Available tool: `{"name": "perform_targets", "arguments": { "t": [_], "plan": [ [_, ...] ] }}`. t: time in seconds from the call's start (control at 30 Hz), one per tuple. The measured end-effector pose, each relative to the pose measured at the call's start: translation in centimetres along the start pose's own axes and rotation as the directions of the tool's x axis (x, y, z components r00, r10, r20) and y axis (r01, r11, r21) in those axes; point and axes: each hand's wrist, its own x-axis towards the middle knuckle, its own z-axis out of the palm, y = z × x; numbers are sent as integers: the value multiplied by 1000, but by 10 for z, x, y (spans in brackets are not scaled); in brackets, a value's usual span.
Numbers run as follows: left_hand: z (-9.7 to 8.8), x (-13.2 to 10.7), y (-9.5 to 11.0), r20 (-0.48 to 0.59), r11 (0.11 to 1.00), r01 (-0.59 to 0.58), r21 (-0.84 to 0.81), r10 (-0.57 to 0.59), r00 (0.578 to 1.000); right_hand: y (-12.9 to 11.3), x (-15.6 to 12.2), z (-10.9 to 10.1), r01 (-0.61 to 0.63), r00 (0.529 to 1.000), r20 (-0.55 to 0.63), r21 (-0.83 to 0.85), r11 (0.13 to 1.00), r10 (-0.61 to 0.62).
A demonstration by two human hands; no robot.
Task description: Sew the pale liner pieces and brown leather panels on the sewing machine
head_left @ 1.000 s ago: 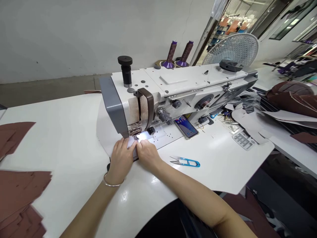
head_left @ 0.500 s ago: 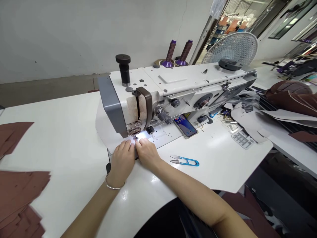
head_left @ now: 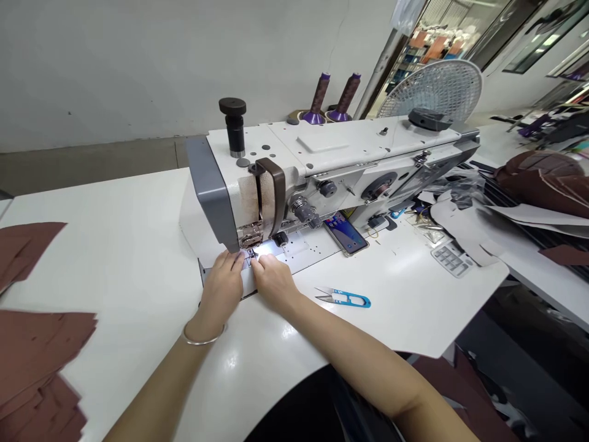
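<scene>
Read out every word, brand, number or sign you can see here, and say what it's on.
No text can be read.
Sewing machine: no legible lettering.
Phone: screen lit with icons, any text too small to read.
Blue snips: no legible lettering.

Sewing machine [head_left: 280, 147] blocks path ahead
Bare tabletop [head_left: 138, 245] opens between machine and brown pieces [head_left: 41, 344]; blue snips [head_left: 335, 296] and phone [head_left: 346, 233] obstruct the right.

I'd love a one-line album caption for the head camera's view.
Left hand and right hand at the lit end of an industrial sewing machine, blue thread snips on the table.
</scene>
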Motion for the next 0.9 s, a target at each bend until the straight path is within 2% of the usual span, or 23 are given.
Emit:
{"name": "perform_targets", "arguments": {
  "t": [0.33, 0.47, 0.67, 0.8, 0.9],
  "plan": [
    [4, 1, 0, 22, 999, 52, -9, -52, 998, -1, -2, -2, -12, 1000, -22, -29, 1000, 12],
    [8, -1, 2, -5, 997, 71, -7, -71, 997, 0, -5, 0, 4, 995, -101, -37, 999, -8],
    [9, -1, 8, -17, 989, 147, -12, -148, 989, 1, -10, 4, 104, 967, -236, 26, 994, -95],
    [4, -1, 11, 0, 988, 148, -41, -148, 989, 2, -12, 8, 119, 963, -253, 71, 990, -98],
    [3, -2, 15, -36, 989, 149, -15, -150, 988, 3, -12, 10, 134, 957, -267, 62, 989, -113]
  ]
}}
